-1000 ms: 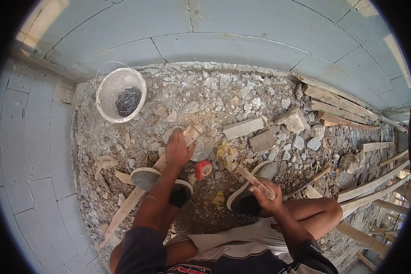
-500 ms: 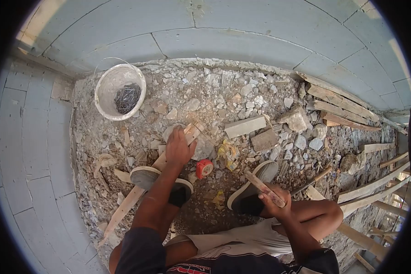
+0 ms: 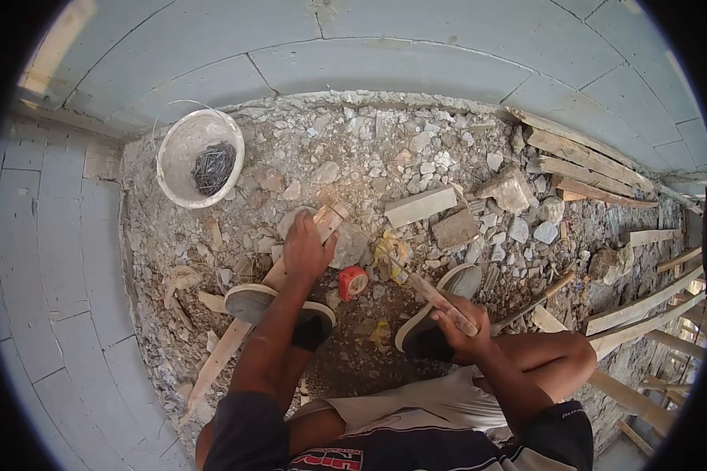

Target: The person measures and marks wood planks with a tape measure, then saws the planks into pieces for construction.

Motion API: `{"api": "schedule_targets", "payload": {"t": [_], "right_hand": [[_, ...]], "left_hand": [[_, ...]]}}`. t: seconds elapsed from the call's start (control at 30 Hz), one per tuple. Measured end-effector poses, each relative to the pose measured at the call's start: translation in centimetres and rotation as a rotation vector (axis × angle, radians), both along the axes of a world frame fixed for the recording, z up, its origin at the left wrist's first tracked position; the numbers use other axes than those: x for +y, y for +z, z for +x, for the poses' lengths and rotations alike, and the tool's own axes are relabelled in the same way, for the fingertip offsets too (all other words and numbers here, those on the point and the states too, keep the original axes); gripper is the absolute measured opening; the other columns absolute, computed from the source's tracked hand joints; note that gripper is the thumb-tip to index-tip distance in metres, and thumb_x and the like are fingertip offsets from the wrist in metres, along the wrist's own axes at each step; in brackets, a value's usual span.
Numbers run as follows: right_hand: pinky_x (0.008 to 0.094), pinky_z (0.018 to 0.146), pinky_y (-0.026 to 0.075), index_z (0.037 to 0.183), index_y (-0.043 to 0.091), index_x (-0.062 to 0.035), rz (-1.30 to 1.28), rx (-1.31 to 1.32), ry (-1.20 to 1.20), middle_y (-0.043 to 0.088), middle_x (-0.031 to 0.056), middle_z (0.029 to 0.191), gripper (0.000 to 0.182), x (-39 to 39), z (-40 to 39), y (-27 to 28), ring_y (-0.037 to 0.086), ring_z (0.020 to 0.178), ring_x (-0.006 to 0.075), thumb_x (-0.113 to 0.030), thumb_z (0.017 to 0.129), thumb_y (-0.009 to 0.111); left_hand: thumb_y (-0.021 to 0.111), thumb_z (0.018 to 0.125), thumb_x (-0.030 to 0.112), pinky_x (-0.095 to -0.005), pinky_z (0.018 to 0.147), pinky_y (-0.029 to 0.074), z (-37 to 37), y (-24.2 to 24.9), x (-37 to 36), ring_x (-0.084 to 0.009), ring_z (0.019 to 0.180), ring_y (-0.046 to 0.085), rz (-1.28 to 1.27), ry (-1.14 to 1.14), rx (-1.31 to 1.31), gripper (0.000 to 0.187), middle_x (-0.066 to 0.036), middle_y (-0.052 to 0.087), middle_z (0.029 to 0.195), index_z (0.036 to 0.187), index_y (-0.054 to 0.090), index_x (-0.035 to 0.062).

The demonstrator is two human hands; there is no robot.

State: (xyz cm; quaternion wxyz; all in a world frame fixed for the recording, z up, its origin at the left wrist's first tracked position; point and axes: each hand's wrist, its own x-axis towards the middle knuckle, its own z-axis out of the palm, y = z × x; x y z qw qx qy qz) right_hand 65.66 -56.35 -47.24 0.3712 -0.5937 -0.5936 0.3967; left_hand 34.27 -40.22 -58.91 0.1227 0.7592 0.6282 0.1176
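My left hand (image 3: 306, 250) is closed round the upper part of a long wooden strip (image 3: 226, 352), which runs down to the lower left under my shoe. The strip's upper end lies over a stone on the rubble. In my right hand (image 3: 465, 323) is the wooden handle of a tool (image 3: 428, 292); a thin part reaches from it to the upper left, too blurred to name. A red tape measure (image 3: 353, 282) lies between my shoes, right of my left hand. A crumpled yellow wrapper (image 3: 393, 257) lies beyond it.
A white bucket (image 3: 236, 166) of nails (image 3: 214, 167) stands at the upper left. Blocks (image 3: 420, 206), stones (image 3: 507, 191) and a curved stick (image 3: 538, 301) lie to the right. Wooden planks (image 3: 585, 163) lie farther right. Grey block walls (image 3: 416, 67) enclose the rubble behind and at left.
The tool in my right hand has tilted, and its thin part now shows toward the upper left. My left hand stays on the strip. The view has shifted slightly.
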Motion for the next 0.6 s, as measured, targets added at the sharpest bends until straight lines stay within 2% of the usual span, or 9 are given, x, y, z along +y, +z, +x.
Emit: {"api": "schedule_targets", "payload": {"t": [0.1,0.2,0.27,0.33,0.4,0.43,0.53,0.6], "right_hand": [[0.0280,0.063,0.052,0.114,0.068,0.0011,-0.076,0.248,-0.004,0.072,0.0094,0.081,0.035,5.9,-4.1,-7.2,0.063,0.067,0.0101,-0.018,0.087,0.078],[0.0276,0.062,0.051,0.114,0.067,0.0013,-0.229,0.141,0.004,0.071,0.0083,0.080,0.035,6.5,-5.2,-5.6,0.060,0.067,0.0092,-0.017,0.087,0.078],[0.0285,0.066,0.052,0.117,0.067,0.0007,-0.180,0.134,-0.027,0.072,0.0106,0.085,0.038,3.9,-3.5,-1.1,0.064,0.072,0.0101,-0.020,0.087,0.078],[0.0288,0.067,0.053,0.118,0.067,0.0004,-0.165,0.119,-0.023,0.072,0.0117,0.087,0.040,0.5,-0.2,0.6,0.065,0.074,0.0107,-0.021,0.087,0.079],[0.0280,0.069,0.053,0.118,0.067,0.0002,0.047,-0.051,0.036,0.073,0.0126,0.089,0.039,-0.9,1.3,1.3,0.067,0.077,0.0109,-0.020,0.087,0.079],[0.0277,0.068,0.053,0.116,0.068,0.0010,-0.069,-0.013,-0.005,0.072,0.0115,0.088,0.036,0.1,0.0,1.6,0.065,0.074,0.0105,-0.018,0.087,0.078],[0.0278,0.066,0.052,0.117,0.068,-0.0016,-0.123,0.147,-0.007,0.071,0.0093,0.086,0.034,5.5,-4.1,-5.5,0.061,0.070,0.0097,-0.020,0.089,0.075],[0.0279,0.066,0.052,0.118,0.068,-0.0026,-0.157,0.174,-0.012,0.070,0.0087,0.085,0.034,6.8,-4.8,-6.2,0.060,0.069,0.0092,-0.021,0.090,0.074]], "left_hand": [[0.070,0.086,0.036,-0.0473,0.101,0.045,0.4,0.7,1.0,-0.0428,0.120,0.053,0.008,0.008,-0.013,0.067,-0.025,0.048,0.137,0.131,0.045,-0.0066],[0.070,0.086,0.036,-0.0473,0.100,0.046,0.2,0.6,0.8,-0.0430,0.119,0.054,0.000,0.017,-0.047,0.067,-0.025,0.049,0.136,0.131,0.045,-0.0068],[0.070,0.086,0.036,-0.0473,0.099,0.046,-0.4,0.3,-0.2,-0.0432,0.118,0.054,-0.001,-0.006,-0.067,0.067,-0.025,0.049,0.136,0.131,0.045,-0.0069],[0.071,0.086,0.036,-0.0473,0.099,0.046,0.2,0.1,0.0,-0.0433,0.117,0.054,0.014,0.018,-0.029,0.067,-0.025,0.050,0.135,0.131,0.046,-0.0067],[0.071,0.086,0.036,-0.0473,0.099,0.046,0.8,0.0,0.6,-0.0433,0.117,0.054,0.017,0.033,-0.030,0.067,-0.025,0.050,0.135,0.130,0.046,-0.0065],[0.071,0.085,0.036,-0.0473,0.099,0.046,0.4,0.2,0.1,-0.0432,0.117,0.055,0.015,0.028,-0.013,0.067,-0.025,0.050,0.134,0.130,0.046,-0.0063],[0.071,0.085,0.035,-0.0473,0.100,0.046,0.4,0.3,0.1,-0.0429,0.117,0.055,0.036,0.022,-0.001,0.066,-0.024,0.051,0.133,0.131,0.046,-0.0054],[0.071,0.085,0.035,-0.0472,0.100,0.046,0.4,0.6,-0.1,-0.0426,0.118,0.054,0.021,0.037,-0.022,0.066,-0.024,0.051,0.134,0.131,0.045,-0.0050]]}}
